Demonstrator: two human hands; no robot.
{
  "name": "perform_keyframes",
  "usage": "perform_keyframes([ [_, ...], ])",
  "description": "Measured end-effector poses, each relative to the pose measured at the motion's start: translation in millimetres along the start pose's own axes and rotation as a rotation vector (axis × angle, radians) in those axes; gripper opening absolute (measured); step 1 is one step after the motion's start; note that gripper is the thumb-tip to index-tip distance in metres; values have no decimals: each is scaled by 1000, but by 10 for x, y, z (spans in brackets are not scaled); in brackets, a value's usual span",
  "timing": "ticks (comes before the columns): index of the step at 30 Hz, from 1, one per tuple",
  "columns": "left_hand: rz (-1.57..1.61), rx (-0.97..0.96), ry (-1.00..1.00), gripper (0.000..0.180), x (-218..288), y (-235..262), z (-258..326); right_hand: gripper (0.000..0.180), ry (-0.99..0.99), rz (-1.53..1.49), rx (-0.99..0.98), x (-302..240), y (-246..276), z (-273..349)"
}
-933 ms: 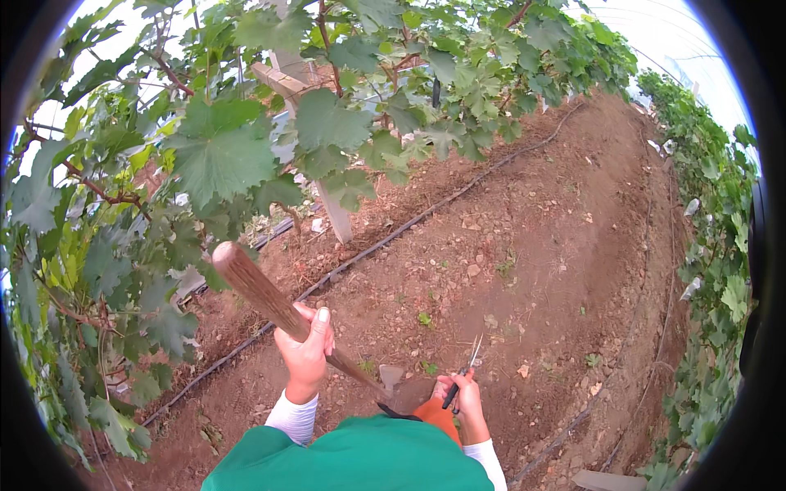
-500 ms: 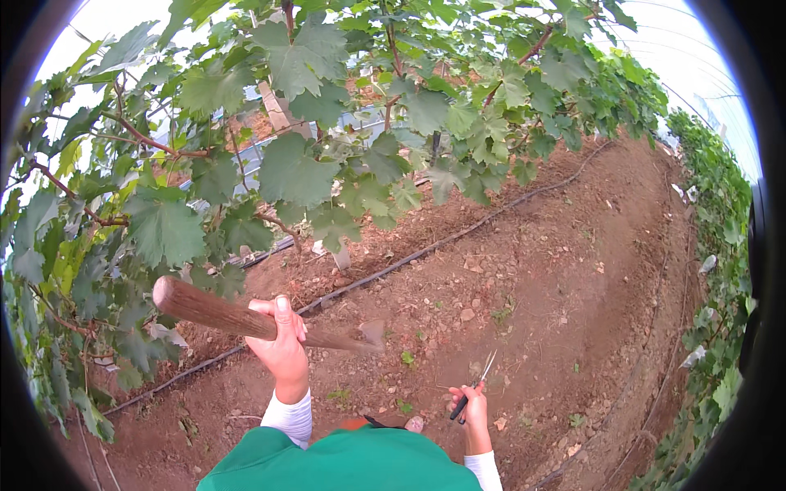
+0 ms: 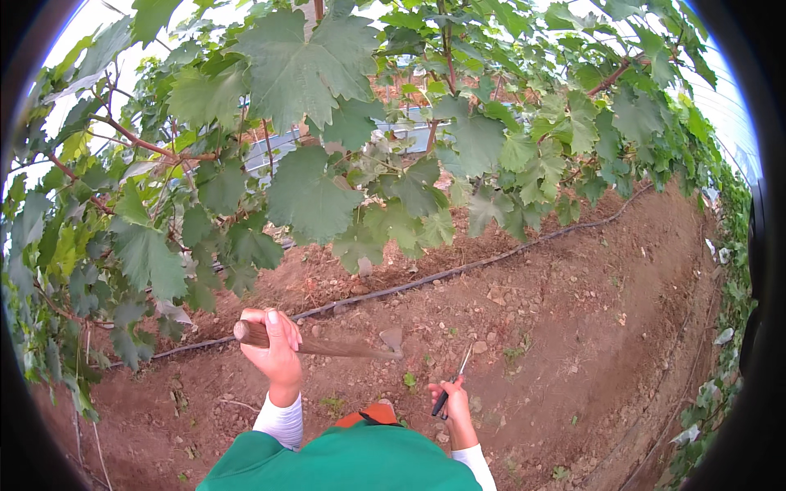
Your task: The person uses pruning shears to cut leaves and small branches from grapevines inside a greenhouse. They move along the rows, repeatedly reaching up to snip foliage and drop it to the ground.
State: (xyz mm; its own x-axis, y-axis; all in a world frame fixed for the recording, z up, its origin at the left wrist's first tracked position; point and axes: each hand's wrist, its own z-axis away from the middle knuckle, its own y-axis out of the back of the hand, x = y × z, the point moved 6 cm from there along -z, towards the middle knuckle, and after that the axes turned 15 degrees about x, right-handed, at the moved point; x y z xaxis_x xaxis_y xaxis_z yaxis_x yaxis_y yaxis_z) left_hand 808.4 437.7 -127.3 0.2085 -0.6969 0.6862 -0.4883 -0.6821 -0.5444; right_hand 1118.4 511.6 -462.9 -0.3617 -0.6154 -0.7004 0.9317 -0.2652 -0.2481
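A short brown wooden handle [image 3: 340, 349] runs nearly level to the right from my left hand [image 3: 276, 356]. My fingers wrap round it close to its rounded butt end. At the handle's far end a flat metal blade [image 3: 391, 337] shows, like a small hoe's. Lower and to the right, my right hand [image 3: 454, 399] holds slim pruning snips [image 3: 466, 360] by their dark handles, the narrow tip directed up and away from me. Both tools are above the brown soil [image 3: 524, 393], apart from the vine leaves.
Grapevine leaves [image 3: 315, 192] and reddish stems hang thickly across the far side and left. A dark irrigation hose [image 3: 426, 280] runs along the soil below them. Another vine row [image 3: 733, 270] borders the right. Small stones and weeds [image 3: 409, 380] dot the ground.
The hoe handle has moved lower, its butt now close against my left hand instead of sticking far out. My right hand with the snips has shifted slightly left and up. The view has shifted.
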Motion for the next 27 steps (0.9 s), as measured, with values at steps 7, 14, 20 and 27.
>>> perform_keyframes([
  [7,-35,54,28,17,-212,-171,-230,15,206,47,-100,-1060,-638,-190],
  [14,-82,71,-13,18,-272,-211,-141,15,761,40,-271,-2941,-1395,453],
  [20,-166,119,-84,19,-135,-350,105,14,1329,-128,-331,-4873,-2124,838],
  [27,-208,188,-140,19,3,-472,494,31,1084,161,-502,-5908,-2921,575],
])
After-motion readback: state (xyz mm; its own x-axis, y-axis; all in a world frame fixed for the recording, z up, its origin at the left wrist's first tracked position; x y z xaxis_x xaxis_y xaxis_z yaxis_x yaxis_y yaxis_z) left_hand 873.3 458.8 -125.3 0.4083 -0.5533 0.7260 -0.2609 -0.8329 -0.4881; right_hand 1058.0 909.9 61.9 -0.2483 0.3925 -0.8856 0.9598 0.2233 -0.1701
